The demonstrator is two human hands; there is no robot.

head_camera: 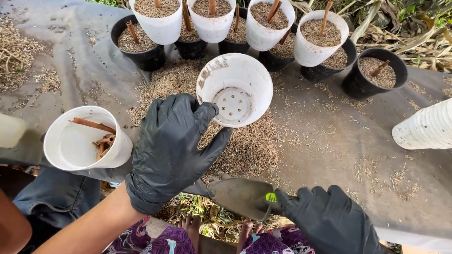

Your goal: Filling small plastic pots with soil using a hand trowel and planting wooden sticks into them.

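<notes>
The left hand tilts an empty white pot, fingers clamping its rim; the right hand, fingers wrapped around a trowel, likely scoops husk next.

I see bare sheet right of the empty white pot, open for passing. A row of filled pots blocks behind; the stacked white pots wall the right edge.

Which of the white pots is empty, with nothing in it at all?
The white pot tipped toward the camera in the left hand: its holed bottom shows bare. The back-row white pots hold husk and sticks; the left one holds bark pieces.
</notes>
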